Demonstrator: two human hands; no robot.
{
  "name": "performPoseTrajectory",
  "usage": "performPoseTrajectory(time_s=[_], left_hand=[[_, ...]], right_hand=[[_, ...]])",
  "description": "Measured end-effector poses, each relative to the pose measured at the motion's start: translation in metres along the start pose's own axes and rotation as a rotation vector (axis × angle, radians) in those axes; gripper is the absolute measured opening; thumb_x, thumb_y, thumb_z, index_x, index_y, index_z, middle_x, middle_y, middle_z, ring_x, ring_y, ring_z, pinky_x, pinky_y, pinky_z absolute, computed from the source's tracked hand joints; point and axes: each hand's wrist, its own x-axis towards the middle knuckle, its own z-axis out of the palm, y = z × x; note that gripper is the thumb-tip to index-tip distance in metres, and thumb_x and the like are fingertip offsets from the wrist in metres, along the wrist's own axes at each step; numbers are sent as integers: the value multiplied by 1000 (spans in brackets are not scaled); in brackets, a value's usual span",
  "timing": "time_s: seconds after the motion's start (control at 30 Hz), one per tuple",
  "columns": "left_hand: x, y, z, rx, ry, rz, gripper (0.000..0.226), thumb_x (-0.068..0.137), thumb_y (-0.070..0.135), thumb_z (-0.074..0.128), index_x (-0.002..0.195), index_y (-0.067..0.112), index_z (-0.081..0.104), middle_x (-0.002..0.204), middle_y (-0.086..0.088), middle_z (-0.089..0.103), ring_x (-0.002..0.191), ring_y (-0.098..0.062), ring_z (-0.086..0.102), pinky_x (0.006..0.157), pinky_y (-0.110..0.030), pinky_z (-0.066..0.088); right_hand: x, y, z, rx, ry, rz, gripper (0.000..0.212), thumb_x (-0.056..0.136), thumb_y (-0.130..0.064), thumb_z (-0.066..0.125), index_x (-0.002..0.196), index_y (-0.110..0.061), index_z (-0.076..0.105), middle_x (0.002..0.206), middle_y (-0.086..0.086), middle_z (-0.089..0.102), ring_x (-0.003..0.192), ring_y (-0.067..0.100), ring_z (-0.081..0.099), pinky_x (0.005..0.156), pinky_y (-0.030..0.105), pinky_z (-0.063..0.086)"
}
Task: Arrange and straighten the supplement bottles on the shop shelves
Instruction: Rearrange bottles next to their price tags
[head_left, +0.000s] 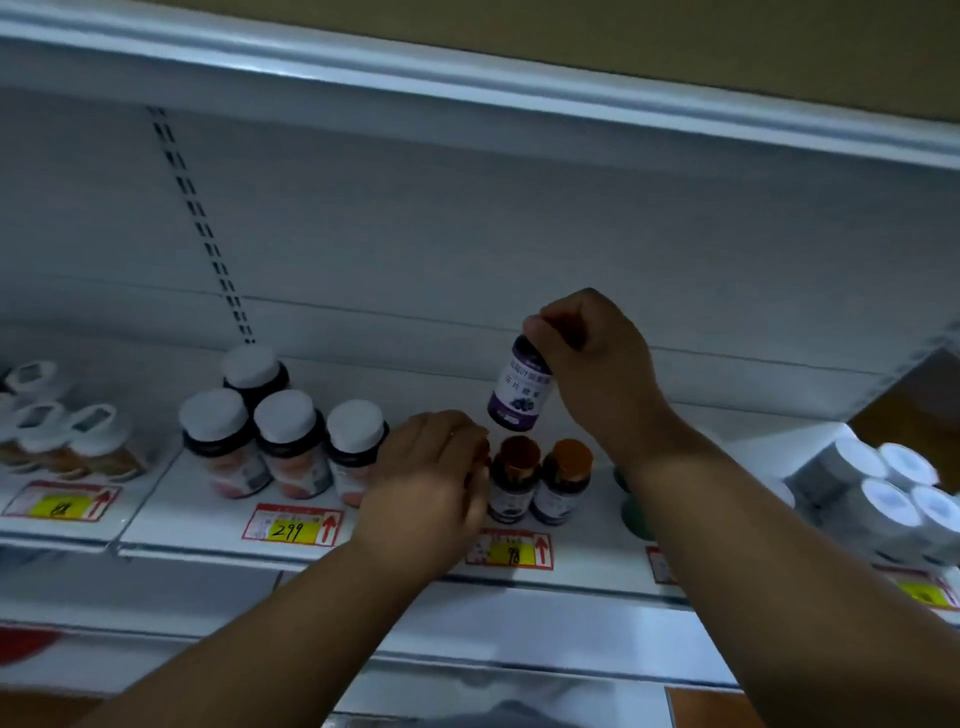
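Observation:
My right hand grips the cap of a small purple-labelled bottle and holds it in the air, slightly tilted, above the shelf. Directly below stand two matching purple bottles with orange caps, upright and side by side. My left hand rests against the left one of that pair, fingers curved around its side; whether it grips it I cannot tell. Several larger dark bottles with white caps stand in a cluster to the left.
Small white-capped bottles crowd the shelf's far left. Grey white-topped containers lie stacked at the right. A dark green object sits partly behind my right forearm. Red-and-yellow price tags line the shelf edge. Another shelf hangs overhead.

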Motion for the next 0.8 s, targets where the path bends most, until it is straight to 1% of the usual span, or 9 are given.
performPoseTrajectory(time_s=[0.1,0.2,0.27,0.37,0.47,0.6,0.7,0.77,0.8], left_hand=[[-8,-7,4,20,-55,13,31,76,7,64,106,7,69,106,-10,66,95,-30,61,85,-36,46],[-11,-8,5,17,-121,-1,43,74,7,60,116,5,66,114,-12,65,101,-31,61,90,-37,48],[-11,-9,5,22,-149,1,45,72,7,61,116,5,66,114,-13,65,101,-32,61,90,-38,49],[-11,-13,0,5,-176,27,48,69,6,62,117,4,66,114,-13,66,100,-33,62,89,-38,50],[-10,-19,-3,-25,-178,53,48,68,5,63,116,4,67,113,-13,66,99,-33,63,88,-37,50],[-10,-25,2,-67,-162,63,51,64,4,64,114,4,68,110,-14,66,97,-33,62,88,-36,49],[-11,-28,3,-94,-172,72,52,65,6,62,117,5,66,112,-13,65,99,-32,61,88,-36,50],[-10,-28,2,-99,-191,71,53,65,7,61,118,6,66,113,-12,65,99,-31,61,87,-35,50],[-9,-27,0,-104,-198,63,53,66,7,59,118,6,66,114,-11,65,99,-31,61,87,-35,50]], right_hand=[[16,5,25,-61,-124,-34,13,87,-40,64,86,-29,58,84,-16,62,79,-5,58,60,9,42],[23,17,47,-172,-242,-67,17,87,-39,65,93,-24,59,89,-11,62,81,3,58,65,17,44],[25,24,58,-246,-340,-44,20,87,-34,67,100,-20,61,95,-6,63,88,10,57,72,24,45],[23,29,66,-347,-463,21,26,84,-30,70,104,-13,66,105,2,65,99,17,58,86,30,46],[20,23,68,-394,-562,56,29,81,-29,73,103,-11,69,106,4,66,97,17,60,87,32,47],[17,18,66,-419,-613,86,30,80,-29,74,90,-1,70,93,17,69,83,23,64,75,34,49],[14,18,63,-415,-599,112,36,82,-28,70,90,7,67,94,25,67,85,32,63,75,41,49],[11,19,65,-416,-587,116,38,84,-31,68,95,5,66,97,23,67,87,31,62,78,41,49],[9,19,67,-414,-572,121,38,85,-34,67,100,0,67,101,18,68,89,27,62,81,39,50]])
